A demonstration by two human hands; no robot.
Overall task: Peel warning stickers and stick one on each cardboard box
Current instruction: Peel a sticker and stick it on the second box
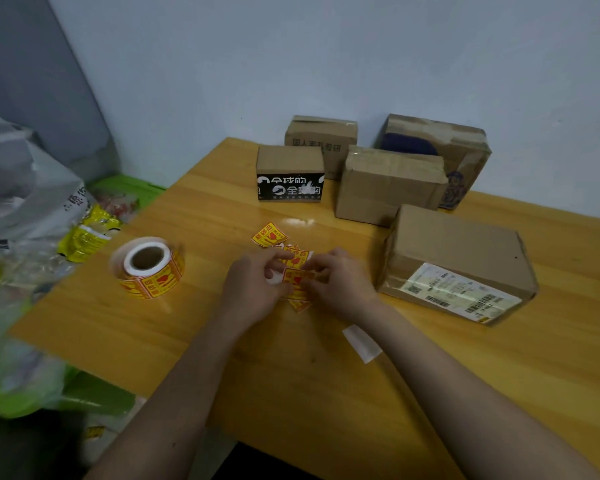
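Pinching a short strip of warning stickers [297, 277] between them, the left hand [253, 289] and right hand [340, 282] meet over the middle of the table [291, 375], fingertips curled onto the strip's edges as if working one label loose from its white backing. The strip runs roughly away from the person, its far end lying on the wood. Five cardboard boxes stand beyond and to the right; none shows a yellow label from here. The large box [458, 258] with the glossy shipping label sits just beside the right hand, so that hand has the shortest way. The black-banded box [290, 173], the plain box [388, 185] and two more against the wall lie farther ahead.

The stickers are thin, glossy paper, yellow with red print, and probably curl once freed. The boxes are matte brown card, taped and slightly dented. A sticker roll [148, 266] rests on its side to the left, near crinkled plastic bags [25, 202]. A white backing scrap [362, 342] lies by the right forearm.
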